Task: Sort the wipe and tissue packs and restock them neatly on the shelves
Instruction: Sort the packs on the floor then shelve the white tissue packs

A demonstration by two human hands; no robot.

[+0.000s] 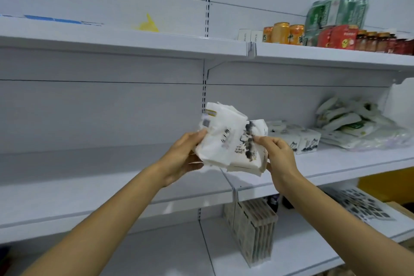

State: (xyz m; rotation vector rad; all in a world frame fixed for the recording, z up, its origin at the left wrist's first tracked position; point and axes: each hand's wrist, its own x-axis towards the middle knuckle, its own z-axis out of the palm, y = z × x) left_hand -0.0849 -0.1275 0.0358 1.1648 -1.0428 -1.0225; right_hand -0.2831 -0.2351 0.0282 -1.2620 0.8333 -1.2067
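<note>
Evidently both the left hand (pixel 186 154) and right hand (pixel 277 152) are pinching soft, crinkly white plastic tissue packs (pixel 230 139) by their edges, looking light and squashy.

White tissue packs (pixel 233 141), black ink print, bunched and tilted, raised off the middle shelf (pixel 336 159) near its front edge. Further right, cat-printed packs (pixel 300 140) lie flat; wipe packs (pixel 349 122) heaped loosely toward its right end.

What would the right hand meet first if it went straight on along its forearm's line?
Beyond the tissue packs it grips, the right hand would probably reach the shelf's back panel; nothing else shows between, though depth is unclear.
</note>
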